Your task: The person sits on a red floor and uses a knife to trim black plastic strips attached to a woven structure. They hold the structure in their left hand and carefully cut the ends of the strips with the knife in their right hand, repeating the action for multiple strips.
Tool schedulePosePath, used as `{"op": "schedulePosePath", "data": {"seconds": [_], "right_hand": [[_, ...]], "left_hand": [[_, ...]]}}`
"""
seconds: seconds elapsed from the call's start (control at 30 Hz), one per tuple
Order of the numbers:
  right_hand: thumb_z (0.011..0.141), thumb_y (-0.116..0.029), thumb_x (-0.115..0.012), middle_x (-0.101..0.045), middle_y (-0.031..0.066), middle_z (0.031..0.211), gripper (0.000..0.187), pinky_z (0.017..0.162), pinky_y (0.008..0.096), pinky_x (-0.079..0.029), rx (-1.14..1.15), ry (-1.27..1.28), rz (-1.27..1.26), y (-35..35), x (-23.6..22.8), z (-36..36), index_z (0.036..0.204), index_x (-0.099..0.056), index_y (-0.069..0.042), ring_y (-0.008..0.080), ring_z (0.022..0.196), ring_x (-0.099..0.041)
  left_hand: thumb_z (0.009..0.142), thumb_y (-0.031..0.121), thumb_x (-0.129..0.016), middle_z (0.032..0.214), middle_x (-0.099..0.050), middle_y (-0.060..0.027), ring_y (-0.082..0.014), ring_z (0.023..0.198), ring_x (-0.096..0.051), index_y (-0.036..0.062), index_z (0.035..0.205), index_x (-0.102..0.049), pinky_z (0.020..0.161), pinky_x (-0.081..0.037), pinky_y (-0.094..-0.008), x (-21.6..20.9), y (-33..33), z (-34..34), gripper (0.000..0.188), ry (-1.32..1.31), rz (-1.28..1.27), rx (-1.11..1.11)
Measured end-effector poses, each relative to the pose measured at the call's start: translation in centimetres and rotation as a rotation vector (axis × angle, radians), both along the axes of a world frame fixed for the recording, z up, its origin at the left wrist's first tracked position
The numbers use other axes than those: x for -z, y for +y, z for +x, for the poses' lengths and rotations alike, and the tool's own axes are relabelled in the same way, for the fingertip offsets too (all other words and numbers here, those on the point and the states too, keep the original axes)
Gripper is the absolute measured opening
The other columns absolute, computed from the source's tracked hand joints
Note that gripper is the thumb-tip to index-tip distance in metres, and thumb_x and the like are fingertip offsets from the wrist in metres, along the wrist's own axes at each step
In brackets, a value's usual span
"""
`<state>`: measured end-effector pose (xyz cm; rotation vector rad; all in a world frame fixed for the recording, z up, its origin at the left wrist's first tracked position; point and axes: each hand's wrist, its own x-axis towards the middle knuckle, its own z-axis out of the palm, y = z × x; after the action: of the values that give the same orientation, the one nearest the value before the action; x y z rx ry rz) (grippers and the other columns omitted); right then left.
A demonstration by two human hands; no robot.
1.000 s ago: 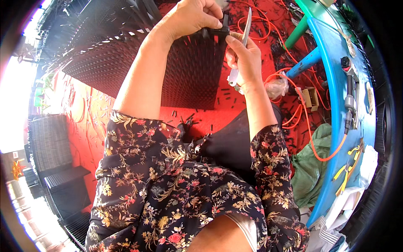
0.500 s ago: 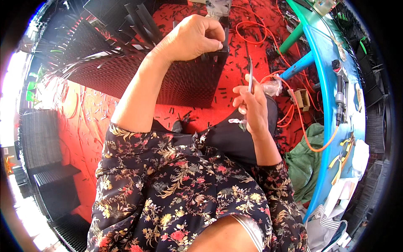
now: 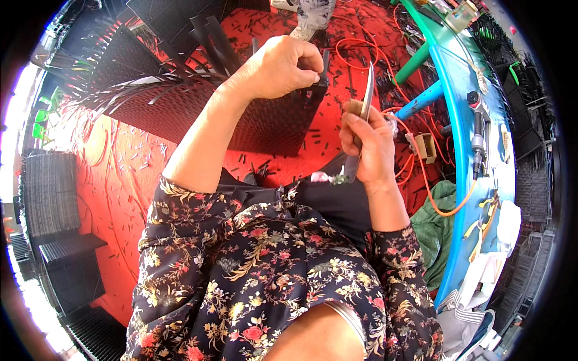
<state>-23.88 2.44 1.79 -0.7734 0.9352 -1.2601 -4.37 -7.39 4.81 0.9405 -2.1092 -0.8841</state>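
Covering the ground: a red floor mat [image 3: 138, 174] is seen under everything, strewn with short dark strip offcuts.
Woven panel: a large black woven panel [image 3: 265, 123] is laid on the mat, with loose black strips fanning out from its upper left end; it is taken as the landmark for all that follows.
Counter: a blue counter [image 3: 457, 120] is curved along the right of the panel, carried on green and blue legs, with small tools laid on its top.
Woven stools: black woven pieces [image 3: 51, 192] are stacked well to the left of the panel, off the mat's edge.
Green cloth: a crumpled green cloth [image 3: 436, 225] is dropped to the lower right of the panel, against the counter's foot.
Orange cable: an orange cable [image 3: 433, 192] is looped over the mat to the right of the panel, running under the counter.
Left hand: the left hand [image 3: 280, 66] is raised over the panel's upper right corner; its grip is clenched, thumb pressed to forefinger on a thin black strip end [image 3: 314, 73] at the panel's edge.
Right hand: the right hand [image 3: 367, 147] is held just right of the panel, apart from it; its grip is closed around a metal blade tool [image 3: 367, 93].
Blade tool: the blade is pointed upward, thin and grey, rising above the fingers beside the panel's right edge, near the left hand but not touching it.
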Motion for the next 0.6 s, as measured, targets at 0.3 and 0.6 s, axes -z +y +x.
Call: {"op": "schedulePosePath", "data": {"seconds": [0.3,0.6], "right_hand": [[0.082,-0.011,-0.060,-0.060,0.0022,0.075,0.013,0.040,0.0156,-0.033,-0.002,0.224,0.005,-6.6,-1.3,0.1,0.094,-0.057,-0.005,0.0046,0.054,-0.051],[0.075,-0.003,-0.065,-0.053,0.0001,0.066,0.023,0.040,0.0203,-0.037,-0.097,0.278,-0.070,-10.8,-2.1,1.1,0.094,-0.053,-0.005,0.0066,0.051,-0.050]], "left_hand": [[0.074,0.002,-0.061,0.068,-0.059,0.0012,-0.0050,0.064,-0.053,0.0003,0.080,-0.061,0.062,-0.045,-0.0232,-0.5,0.3,-0.1,0.007,0.006,0.030,-0.011],[0.074,-0.001,-0.061,0.071,-0.060,0.0007,-0.0054,0.067,-0.055,0.0002,0.081,-0.061,0.065,-0.046,-0.0232,-0.7,0.8,-0.1,0.008,0.041,0.047,-0.007]]}}
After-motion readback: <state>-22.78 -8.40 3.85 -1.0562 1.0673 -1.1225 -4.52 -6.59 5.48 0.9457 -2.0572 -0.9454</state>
